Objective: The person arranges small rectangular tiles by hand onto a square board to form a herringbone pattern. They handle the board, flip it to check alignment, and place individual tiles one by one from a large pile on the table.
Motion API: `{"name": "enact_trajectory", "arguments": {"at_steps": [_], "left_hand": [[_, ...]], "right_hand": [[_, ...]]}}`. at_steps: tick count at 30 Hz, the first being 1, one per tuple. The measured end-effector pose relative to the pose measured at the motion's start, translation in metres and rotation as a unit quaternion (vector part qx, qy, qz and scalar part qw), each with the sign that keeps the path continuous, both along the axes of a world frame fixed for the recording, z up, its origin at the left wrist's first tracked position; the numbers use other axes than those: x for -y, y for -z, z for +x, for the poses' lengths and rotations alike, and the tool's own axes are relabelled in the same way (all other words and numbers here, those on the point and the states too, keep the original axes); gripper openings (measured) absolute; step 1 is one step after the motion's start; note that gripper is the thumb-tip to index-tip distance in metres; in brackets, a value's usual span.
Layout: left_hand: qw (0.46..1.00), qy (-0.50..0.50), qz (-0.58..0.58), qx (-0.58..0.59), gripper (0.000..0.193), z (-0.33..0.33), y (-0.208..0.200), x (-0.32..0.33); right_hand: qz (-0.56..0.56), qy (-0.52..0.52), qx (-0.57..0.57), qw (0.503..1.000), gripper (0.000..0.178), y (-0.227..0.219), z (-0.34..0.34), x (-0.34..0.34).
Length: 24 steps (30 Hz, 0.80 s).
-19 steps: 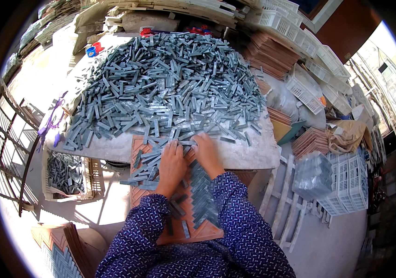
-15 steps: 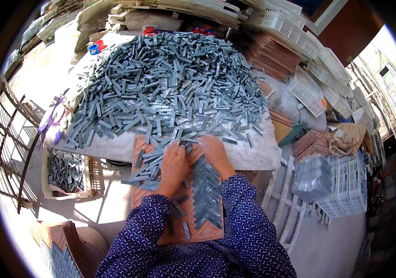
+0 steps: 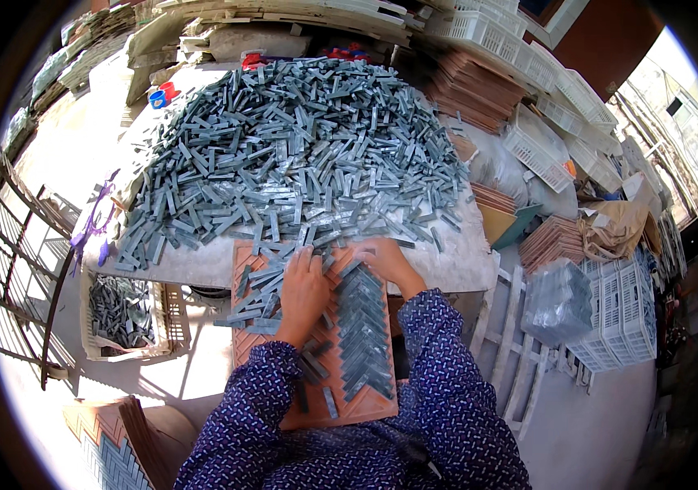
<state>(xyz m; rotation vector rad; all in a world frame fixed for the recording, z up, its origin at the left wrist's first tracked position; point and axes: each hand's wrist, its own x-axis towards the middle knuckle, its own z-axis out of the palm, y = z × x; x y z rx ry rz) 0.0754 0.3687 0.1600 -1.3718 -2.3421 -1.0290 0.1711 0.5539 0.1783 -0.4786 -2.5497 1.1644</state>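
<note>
An orange moulded board (image 3: 242, 357) with a zigzag grid juts out from the table edge in front of me. Grey-green stone strips form a herringbone panel (image 3: 363, 335) down its right side. At the upper end of that panel, my right hand (image 3: 390, 263) pinches a stone strip (image 3: 350, 268). My left hand (image 3: 304, 292) is curled over the board's upper middle, fingers closed; what they hold is hidden. Loose strips (image 3: 259, 305) lie against its left side, and a few more rest on the board below it.
A large heap of stone strips (image 3: 300, 147) covers the table (image 3: 459, 265) beyond the board. On the floor at left stands a crate of strips (image 3: 120, 314), near stacked patterned boards (image 3: 108, 433). White crates (image 3: 618, 314) and a pale slatted pallet (image 3: 508, 343) are at right.
The whole view has shifted slightly. My right hand has stayed at the panel's upper end, where a strip now shows at its fingertips. The left hand has hardly moved.
</note>
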Motion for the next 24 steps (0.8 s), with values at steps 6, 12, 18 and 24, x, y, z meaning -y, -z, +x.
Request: {"name": "enact_trajectory", "arguments": {"at_steps": [6,12,18,24], "left_hand": [[1.000,-0.004,-0.009,-0.018,0.026,-0.003,0.004,0.001],[1.000,0.001,-0.009,-0.030,0.026,-0.002,0.007,0.001],[0.999,0.008,-0.016,-0.036,0.025,-0.003,0.004,-0.001],[0.991,0.049,-0.051,-0.114,0.033,-0.002,-0.007,0.003]], "right_hand": [[0.138,0.031,-0.009,0.990,0.012,0.005,-0.009,0.028],[0.116,0.153,-0.082,0.978,0.012,0.007,0.009,0.023],[0.123,0.159,-0.004,0.980,0.008,0.017,0.033,0.044],[0.063,0.152,-0.014,0.986,0.008,0.016,0.030,0.037]]}}
